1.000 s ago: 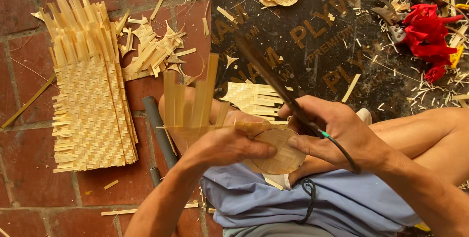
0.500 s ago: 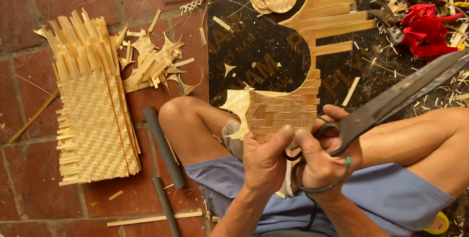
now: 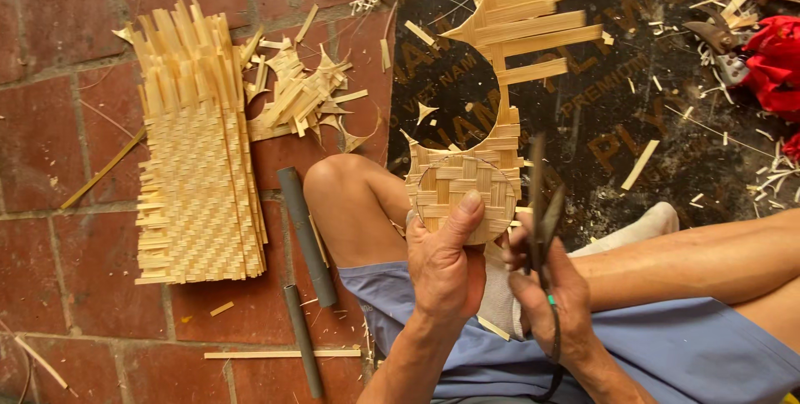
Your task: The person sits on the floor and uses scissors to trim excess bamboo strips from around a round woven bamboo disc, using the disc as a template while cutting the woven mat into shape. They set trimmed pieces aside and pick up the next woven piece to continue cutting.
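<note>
While gripped by the left hand (image 3: 446, 266), a pale round woven bamboo disc (image 3: 467, 196), uncut strips above.

We sit on a red brick floor (image 3: 58, 146). On it lie a stack of woven bamboo mats (image 3: 196, 171), a heap of bamboo offcuts (image 3: 304, 100), two grey tubes (image 3: 307, 233) and loose bamboo strips (image 3: 279, 354). A black printed sheet (image 3: 667, 96) covers the bricks beside them, strewn with slivers, rusty shears (image 3: 717, 37) and red cloth (image 3: 775, 62).
</note>
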`<state>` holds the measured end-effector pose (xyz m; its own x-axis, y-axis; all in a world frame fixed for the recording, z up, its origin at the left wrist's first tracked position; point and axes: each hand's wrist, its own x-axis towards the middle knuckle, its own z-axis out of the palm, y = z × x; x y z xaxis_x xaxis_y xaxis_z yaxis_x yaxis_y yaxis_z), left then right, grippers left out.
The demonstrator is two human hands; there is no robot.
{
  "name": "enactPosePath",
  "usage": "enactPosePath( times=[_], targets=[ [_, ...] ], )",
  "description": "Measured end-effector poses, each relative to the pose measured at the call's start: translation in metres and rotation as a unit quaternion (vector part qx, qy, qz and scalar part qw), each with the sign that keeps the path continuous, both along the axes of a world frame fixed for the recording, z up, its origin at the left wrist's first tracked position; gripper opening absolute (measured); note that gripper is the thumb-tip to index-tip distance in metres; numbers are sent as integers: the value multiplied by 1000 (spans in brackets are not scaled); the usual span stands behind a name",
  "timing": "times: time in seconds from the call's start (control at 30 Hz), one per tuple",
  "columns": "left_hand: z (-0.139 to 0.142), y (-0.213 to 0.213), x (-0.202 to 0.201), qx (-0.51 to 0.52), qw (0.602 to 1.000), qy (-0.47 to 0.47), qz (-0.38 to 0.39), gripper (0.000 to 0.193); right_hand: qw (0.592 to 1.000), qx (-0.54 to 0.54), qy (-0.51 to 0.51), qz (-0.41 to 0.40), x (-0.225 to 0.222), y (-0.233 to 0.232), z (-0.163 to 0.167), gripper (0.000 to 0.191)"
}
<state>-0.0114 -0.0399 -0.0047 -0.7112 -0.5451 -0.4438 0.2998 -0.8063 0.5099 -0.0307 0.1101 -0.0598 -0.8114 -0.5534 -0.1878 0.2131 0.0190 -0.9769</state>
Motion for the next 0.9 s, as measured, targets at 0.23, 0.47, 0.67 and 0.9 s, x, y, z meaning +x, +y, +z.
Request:
enactPosePath(
  times=[0.23, 0.47, 0.67, 0.9],
  targets=[
    [-7, 24, 2, -48, 999, -10, -17, 19, 998, 67, 8, 13, 7, 3, -3, 42],
    [-4, 29, 1, -55, 998, -17, -8, 26, 994, 84, -71, 4, 6, 18, -11, 32],
    [4, 22, 7, -70, 996, -10, -54, 22, 992, 99, 28, 67, -9, 23, 5, 52],
    [4, 28, 5, -73, 996, 5, -58, 18, 997, 50, -1, 65, -13, 23, 6, 54]
  ],
)
